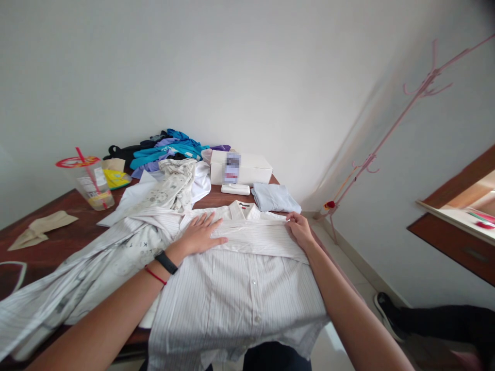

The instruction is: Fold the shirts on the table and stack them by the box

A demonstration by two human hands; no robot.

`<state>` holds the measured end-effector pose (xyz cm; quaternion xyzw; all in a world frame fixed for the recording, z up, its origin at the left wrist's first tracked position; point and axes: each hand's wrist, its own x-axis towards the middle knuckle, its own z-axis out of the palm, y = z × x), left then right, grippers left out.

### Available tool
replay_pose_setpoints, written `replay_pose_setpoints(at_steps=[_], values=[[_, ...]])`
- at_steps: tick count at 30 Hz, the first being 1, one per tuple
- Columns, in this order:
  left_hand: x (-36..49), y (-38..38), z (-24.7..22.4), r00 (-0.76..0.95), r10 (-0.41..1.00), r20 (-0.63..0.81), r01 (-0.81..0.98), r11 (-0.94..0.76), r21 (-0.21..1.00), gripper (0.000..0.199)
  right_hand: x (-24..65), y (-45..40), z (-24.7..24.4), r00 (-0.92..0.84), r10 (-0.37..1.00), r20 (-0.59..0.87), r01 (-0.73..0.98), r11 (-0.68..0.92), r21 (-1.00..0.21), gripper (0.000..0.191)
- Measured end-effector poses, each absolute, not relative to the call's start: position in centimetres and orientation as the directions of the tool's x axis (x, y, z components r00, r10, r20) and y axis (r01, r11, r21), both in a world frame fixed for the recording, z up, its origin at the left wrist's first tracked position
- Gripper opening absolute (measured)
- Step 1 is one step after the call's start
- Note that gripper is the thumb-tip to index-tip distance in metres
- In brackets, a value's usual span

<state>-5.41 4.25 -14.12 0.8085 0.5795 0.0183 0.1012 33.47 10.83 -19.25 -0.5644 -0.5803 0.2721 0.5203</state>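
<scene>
A white striped button-up shirt lies spread on the dark wooden table, its collar away from me and its hem hanging over the near edge. One sleeve is laid across the chest. My left hand rests flat on the shirt near the shoulder, fingers spread. At the other shoulder my right hand pinches the edge of the folded sleeve between thumb and fingers. The other sleeve stretches out to the left over a pale printed garment.
Behind the shirt are a folded light-blue cloth, a white box and a white device. A heap of clothes and a plastic cup stand back left. A pink coat rack leans right; a person's shoe shows lower right.
</scene>
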Motion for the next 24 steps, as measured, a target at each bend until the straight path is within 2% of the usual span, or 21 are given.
replay_pose_setpoints(at_steps=[5, 12, 24], values=[[-5.43, 4.26, -14.15, 0.321, 0.943, -0.084, 0.935, -0.302, 0.188, 0.092, 33.51, 11.03, -19.36, 0.173, 0.937, 0.303, 0.386, 0.218, -0.896, 0.009], [-5.47, 4.27, -14.15, 0.321, 0.944, -0.082, 0.932, -0.299, 0.205, 0.092, 33.44, 11.0, -19.29, 0.156, 0.949, 0.275, 0.401, 0.194, -0.895, 0.014], [-5.53, 4.46, -14.51, 0.324, 0.943, -0.074, 0.934, -0.307, 0.181, 0.093, 33.57, 10.78, -19.21, 0.143, 0.951, 0.274, 0.37, 0.205, -0.906, 0.011]])
